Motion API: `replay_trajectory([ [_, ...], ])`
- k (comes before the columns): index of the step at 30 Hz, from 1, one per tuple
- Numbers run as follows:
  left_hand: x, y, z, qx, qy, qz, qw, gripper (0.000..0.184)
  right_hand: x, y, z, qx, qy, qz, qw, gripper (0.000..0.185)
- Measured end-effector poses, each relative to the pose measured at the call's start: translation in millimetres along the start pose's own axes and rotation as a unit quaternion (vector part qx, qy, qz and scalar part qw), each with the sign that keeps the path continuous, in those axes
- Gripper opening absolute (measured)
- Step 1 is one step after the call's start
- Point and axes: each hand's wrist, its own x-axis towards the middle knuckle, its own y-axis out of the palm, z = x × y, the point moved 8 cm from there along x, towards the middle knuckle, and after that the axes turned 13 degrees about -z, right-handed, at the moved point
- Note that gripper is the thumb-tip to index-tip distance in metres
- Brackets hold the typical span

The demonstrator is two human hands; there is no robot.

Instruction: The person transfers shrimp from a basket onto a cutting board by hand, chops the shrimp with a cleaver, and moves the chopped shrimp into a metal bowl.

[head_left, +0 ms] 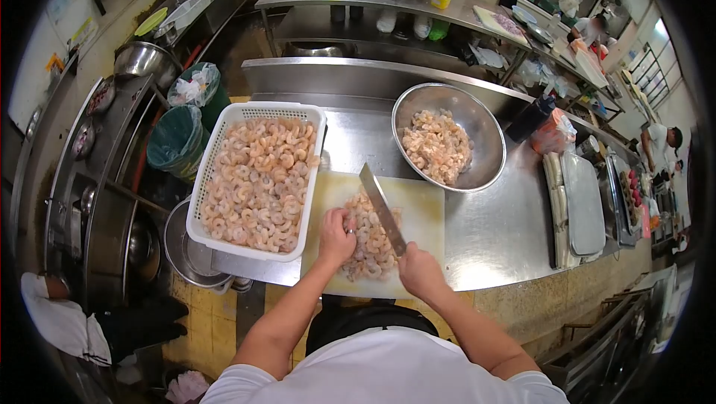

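My right hand (pixel 421 273) is wrapped round the handle of a cleaver (pixel 382 210), whose broad blade slants up and left over a pile of peeled shrimp (pixel 367 244). That pile lies on a pale cutting board (pixel 425 210). My left hand (pixel 338 235) rests at the pile's left side with its fingers curled in; whether they grip a shrimp is hidden. Left of the board stands a white perforated basket (pixel 312 180) full of peeled shrimp. Behind the board, to the right, a steel bowl (pixel 488 132) holds chopped shrimp.
A raised steel ledge (pixel 335 76) runs along the counter's far side. A dark bottle (pixel 528 117) and metal trays (pixel 583 203) are at the right. Lined bins (pixel 177 143) stand left of the basket. Other people (pixel 660 143) are at the far right, another at lower left.
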Motion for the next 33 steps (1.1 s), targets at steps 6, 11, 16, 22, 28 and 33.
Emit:
replay_trajectory([
  [6,-12,-4,-1,-0.003,-0.001,-0.004,1.000,0.025,11,21,3,-0.004,-0.009,0.005,1.000,0.023],
  [11,-10,-8,-7,-0.006,0.006,-0.020,1.000,0.025,-7,-12,18,0.020,-0.014,-0.002,1.000,0.023],
  [16,-6,-5,-4,-0.011,0.009,-0.010,1.000,0.024,11,27,14,-0.007,-0.015,0.037,0.999,0.022],
  [22,-11,-6,-2,-0.003,0.002,-0.009,1.000,0.024,3,-10,28,0.010,-0.009,0.017,1.000,0.024],
  [28,-10,-4,0,-0.008,-0.006,-0.007,1.000,0.024,15,29,21,-0.010,-0.009,0.042,0.999,0.023],
  [33,-11,-7,1,-0.021,-0.011,-0.013,1.000,0.023,6,-10,31,0.005,-0.012,-0.006,1.000,0.025],
])
